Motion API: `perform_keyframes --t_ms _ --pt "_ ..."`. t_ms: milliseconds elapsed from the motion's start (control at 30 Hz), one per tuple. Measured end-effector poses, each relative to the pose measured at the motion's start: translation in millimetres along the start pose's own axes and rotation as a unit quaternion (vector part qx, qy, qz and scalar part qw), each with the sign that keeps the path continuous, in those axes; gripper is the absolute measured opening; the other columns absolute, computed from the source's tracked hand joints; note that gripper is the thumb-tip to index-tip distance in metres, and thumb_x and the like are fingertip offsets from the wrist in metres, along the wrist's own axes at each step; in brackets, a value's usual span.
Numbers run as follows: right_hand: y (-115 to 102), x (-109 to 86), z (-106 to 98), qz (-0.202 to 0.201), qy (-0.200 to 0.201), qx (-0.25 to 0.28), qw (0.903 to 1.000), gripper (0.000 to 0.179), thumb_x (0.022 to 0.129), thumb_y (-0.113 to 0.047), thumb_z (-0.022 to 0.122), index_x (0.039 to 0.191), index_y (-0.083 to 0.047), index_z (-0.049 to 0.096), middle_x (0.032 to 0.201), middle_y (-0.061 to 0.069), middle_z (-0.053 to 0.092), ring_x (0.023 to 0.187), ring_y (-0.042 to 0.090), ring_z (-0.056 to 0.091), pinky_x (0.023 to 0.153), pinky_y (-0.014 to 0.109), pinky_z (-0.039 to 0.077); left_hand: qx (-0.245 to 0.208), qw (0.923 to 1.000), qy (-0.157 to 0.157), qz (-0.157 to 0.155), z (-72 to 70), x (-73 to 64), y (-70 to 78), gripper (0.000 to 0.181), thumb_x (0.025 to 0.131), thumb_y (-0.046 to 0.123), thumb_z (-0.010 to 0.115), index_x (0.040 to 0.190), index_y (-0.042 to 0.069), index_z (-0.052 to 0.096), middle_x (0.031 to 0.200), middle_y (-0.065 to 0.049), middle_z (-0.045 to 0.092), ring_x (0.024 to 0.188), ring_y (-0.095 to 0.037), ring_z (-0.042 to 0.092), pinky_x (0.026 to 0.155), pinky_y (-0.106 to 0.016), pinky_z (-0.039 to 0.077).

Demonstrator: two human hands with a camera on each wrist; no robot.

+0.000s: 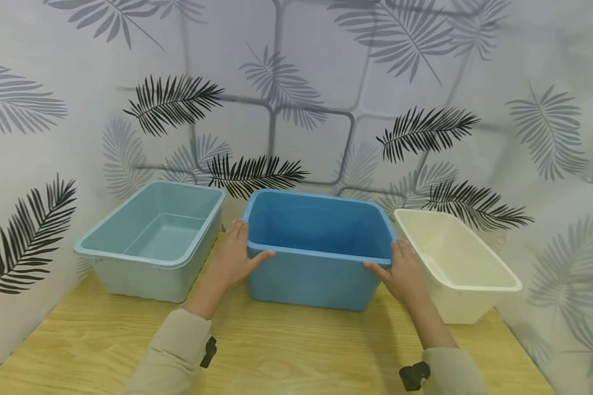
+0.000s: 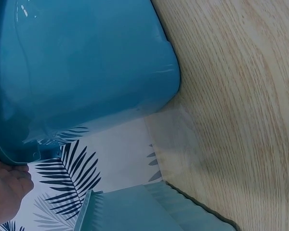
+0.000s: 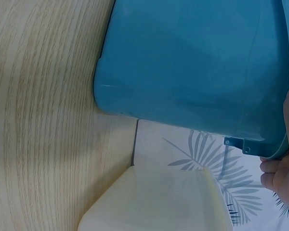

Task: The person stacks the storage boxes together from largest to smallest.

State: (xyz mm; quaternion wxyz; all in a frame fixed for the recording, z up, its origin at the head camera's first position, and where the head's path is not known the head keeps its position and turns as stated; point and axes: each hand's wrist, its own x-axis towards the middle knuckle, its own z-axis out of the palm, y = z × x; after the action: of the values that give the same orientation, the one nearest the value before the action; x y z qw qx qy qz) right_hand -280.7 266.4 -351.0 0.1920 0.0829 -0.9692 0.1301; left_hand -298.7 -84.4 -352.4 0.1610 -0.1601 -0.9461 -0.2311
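Fingers of the left hand (image 1: pixel 233 255) grip the left end of a blue tub's rim, thumb along the front edge; those of the right hand (image 1: pixel 402 269) grip the right end likewise. This blue tub (image 1: pixel 311 280) stands upright on the desk (image 1: pixel 296 351), between two others. It is rectangular and smooth, with rounded corners, a lipped rim and walls narrowing toward the base; its inside looks deeper blue than its front. Left of it sits a pale green-blue tub (image 1: pixel 143 277), right of it a cream tub (image 1: pixel 466 304). Behind, dark and grey leaves pattern the wall (image 1: pixel 316 33).
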Motion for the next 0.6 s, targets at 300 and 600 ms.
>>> perform_keyframes --t_ms 300,600 --pt "-0.3 -1.1 0.6 0.000 0.005 -0.002 1.0000 0.094 0.085 -0.057 0.054 0.136 0.017 0.028 0.141 0.035 0.030 0.134 0.048 0.025 0.108 0.056 0.027 0.009 0.9999 0.003 0.005 0.2 -0.7 -0.4 0.095 0.084 0.055 0.058 0.140 -0.013 0.024 0.147 -0.031 0.024 0.139 -0.041 0.022 0.111 -0.051 0.027" --pt "-0.7 -2.6 0.2 -0.004 0.008 -0.004 1.0000 0.095 0.084 -0.059 0.053 0.135 0.018 0.029 0.140 0.035 0.032 0.133 0.048 0.027 0.107 0.056 0.029 0.008 1.0000 0.002 0.004 -0.3 -1.3 0.8 0.094 0.084 0.054 0.059 0.140 -0.013 0.023 0.147 -0.031 0.024 0.139 -0.041 0.020 0.111 -0.052 0.026"
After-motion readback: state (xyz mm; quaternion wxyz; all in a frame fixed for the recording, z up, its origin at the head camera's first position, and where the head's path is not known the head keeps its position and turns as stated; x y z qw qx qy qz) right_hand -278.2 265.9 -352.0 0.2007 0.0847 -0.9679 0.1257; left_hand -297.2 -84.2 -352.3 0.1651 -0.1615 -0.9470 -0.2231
